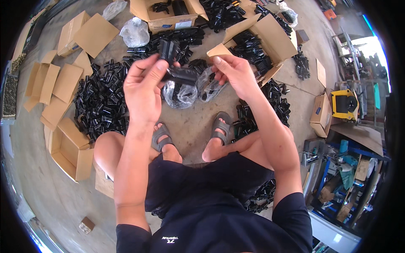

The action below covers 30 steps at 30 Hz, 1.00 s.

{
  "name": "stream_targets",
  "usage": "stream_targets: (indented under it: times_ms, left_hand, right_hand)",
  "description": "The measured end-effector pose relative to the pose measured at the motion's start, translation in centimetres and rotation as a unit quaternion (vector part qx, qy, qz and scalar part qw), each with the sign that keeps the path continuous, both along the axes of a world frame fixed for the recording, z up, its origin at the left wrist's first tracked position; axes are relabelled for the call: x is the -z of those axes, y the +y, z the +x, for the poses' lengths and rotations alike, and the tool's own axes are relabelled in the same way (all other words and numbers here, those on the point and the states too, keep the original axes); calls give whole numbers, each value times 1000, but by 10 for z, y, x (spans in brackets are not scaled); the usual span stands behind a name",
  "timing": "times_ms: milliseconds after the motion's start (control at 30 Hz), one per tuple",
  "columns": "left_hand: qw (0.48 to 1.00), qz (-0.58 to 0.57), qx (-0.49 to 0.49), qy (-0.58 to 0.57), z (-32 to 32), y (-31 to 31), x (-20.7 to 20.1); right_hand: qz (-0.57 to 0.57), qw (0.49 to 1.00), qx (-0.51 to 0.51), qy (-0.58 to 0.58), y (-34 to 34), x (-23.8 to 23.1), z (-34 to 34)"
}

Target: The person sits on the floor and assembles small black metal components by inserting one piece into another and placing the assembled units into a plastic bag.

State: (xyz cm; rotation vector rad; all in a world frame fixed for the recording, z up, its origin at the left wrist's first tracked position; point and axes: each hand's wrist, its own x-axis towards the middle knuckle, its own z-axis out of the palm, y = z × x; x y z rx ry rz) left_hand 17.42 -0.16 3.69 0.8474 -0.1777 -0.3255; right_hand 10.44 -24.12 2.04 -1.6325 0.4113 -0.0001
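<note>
Left hand: My left hand (145, 86) is raised over the floor in front of me, thumb and fingers pinching a black plastic part (168, 50).
Black part: It is up off the floor, near the middle of the view; a second black length (182, 76) angles down to the right below it. I cannot tell whether the two are one bent piece or two pieces.
Right hand: My right hand (238, 74) is just to the right, apart from the part, thumb and forefinger close together, the other fingers curled; I cannot tell whether they pinch anything small.
Heaps: Black parts lie loose in a large left heap (101, 103) and a right heap (276, 99) on the concrete floor (183, 122).
Boxes: An open cardboard box at the top (173, 26) and another at upper right (283, 44) hold black parts.
Bags: A crumpled clear bag (179, 98) lies beyond my sandals (223, 126).
Progress: One piece is in hand, some sit in boxes, and a great many lie loose, so I judge much is left; which ones are finished, I cannot tell.
</note>
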Motion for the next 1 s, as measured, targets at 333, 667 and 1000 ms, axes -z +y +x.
stream_targets:
  times_ms: [333,667,1000]
  left_hand:
    - [980,-61,-158,102,38,24,-4]
    - [980,-48,-148,120,64,30,8]
    - [975,-52,-141,164,79,21,26]
  right_hand:
    - [-436,882,-73,166,-28,204,31]
    - [-518,829,-165,133,-23,302,9]
    - [-610,720,-255,211,-3,330,3]
